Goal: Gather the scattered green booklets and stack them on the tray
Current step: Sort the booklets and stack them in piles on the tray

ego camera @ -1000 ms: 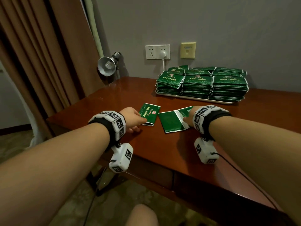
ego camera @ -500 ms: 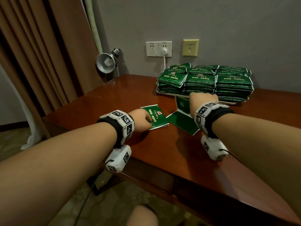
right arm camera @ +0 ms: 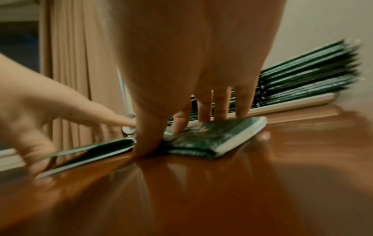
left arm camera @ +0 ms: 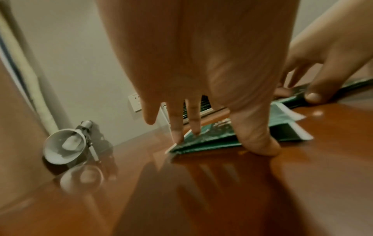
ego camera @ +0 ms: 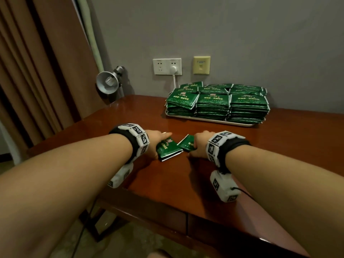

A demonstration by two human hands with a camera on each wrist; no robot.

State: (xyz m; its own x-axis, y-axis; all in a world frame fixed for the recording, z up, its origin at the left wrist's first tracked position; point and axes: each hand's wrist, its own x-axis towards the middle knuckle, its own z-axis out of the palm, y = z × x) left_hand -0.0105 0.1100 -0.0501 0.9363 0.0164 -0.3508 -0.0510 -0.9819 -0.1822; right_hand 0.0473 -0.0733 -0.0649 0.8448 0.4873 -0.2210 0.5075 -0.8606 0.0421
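Note:
Two small piles of green booklets lie side by side on the brown table (ego camera: 186, 183). My left hand (ego camera: 160, 141) pinches the left pile (ego camera: 167, 150). In the left wrist view its fingers lie on the cover (left arm camera: 212, 135) and the thumb (left arm camera: 260, 146) sits at the near edge. My right hand (ego camera: 198, 146) pinches the right booklet (ego camera: 187, 144) the same way, thumb (right arm camera: 147, 143) at the near edge of the booklet (right arm camera: 212, 135). Behind them, the white tray (ego camera: 204, 121) carries tall stacks of green booklets (ego camera: 214, 105).
A grey clamp lamp (ego camera: 108, 82) stands at the table's far left corner, by brown curtains (ego camera: 28, 71). A wall socket (ego camera: 167, 66) with a plugged-in cord is above the tray. The table's front edge runs just below my wrists.
My right hand has come down from beside the tray and set its booklet on the table. My left hand has slid its booklets right, so both piles now nearly touch.

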